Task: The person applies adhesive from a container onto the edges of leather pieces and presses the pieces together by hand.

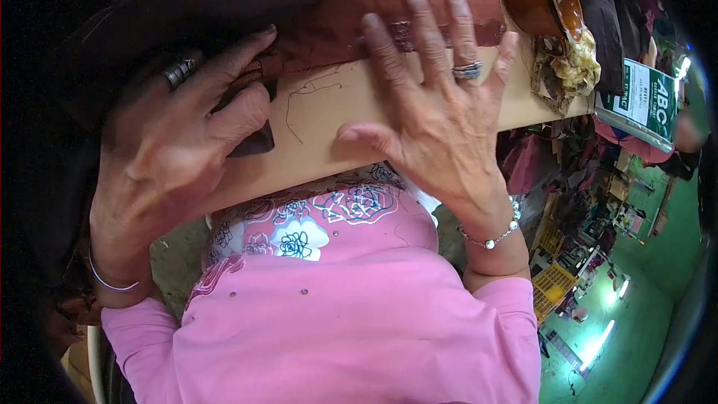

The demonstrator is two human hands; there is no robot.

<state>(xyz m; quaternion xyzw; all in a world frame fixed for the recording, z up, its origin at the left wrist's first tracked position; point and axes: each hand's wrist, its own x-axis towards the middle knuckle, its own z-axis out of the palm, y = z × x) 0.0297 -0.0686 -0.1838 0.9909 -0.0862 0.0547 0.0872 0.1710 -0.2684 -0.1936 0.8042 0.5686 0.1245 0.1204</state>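
Observation:
A reddish-brown cloth (pixel 321 19) lies along the far side of the pale table board (pixel 329 120). My right hand (pixel 441 112) is spread open, its fingertips resting on the cloth and its palm over the board. On the left, my left hand (pixel 187 120) has its fingers bent at the cloth's edge, beside dark fabric (pixel 172 0). A small dark piece (pixel 256 142) shows under its thumb; whether the fingers pinch anything is hidden. Loose threads (pixel 299 94) lie on the board between my hands.
A brown glazed pot (pixel 535 0) stands at the right end, with a crumpled yellowish cloth (pixel 568 71) beside it. A green and white ABC packet (pixel 639 101) is at the board's right edge. Beyond are a yellow crate (pixel 552 292) and a green floor.

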